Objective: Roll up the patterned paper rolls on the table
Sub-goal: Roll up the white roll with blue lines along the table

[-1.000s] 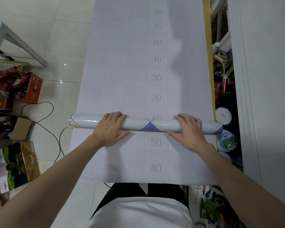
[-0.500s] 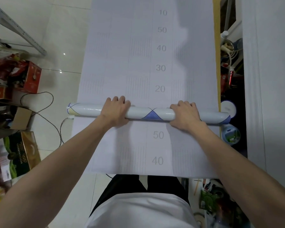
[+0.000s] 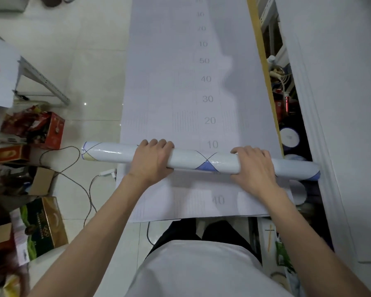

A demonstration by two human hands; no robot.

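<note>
A long sheet of white paper [image 3: 180, 86] with grey numbers lies unrolled along the table, running away from me. Its near part is wound into a glossy white roll [image 3: 114, 154] with blue diamond patterns, lying crosswise. My left hand [image 3: 151, 160] is wrapped over the roll left of its middle, fingers curled over the far side. On the right part of the roll my right hand [image 3: 254, 168] grips it the same way. The roll's ends stick out past both edges of the sheet.
Cardboard boxes [image 3: 41, 226] and red packages [image 3: 36, 129] crowd the tiled floor at left, with a cable [image 3: 77, 181] trailing across it. A metal frame [image 3: 43, 82] stands further back. A narrow gap at right holds cups [image 3: 289, 136] and clutter beside a white panel [image 3: 341, 103].
Both hands have gone from lying flat on the roll to curling around it, and the roll has advanced along the sheet, from the 50 mark towards the 10 mark.
</note>
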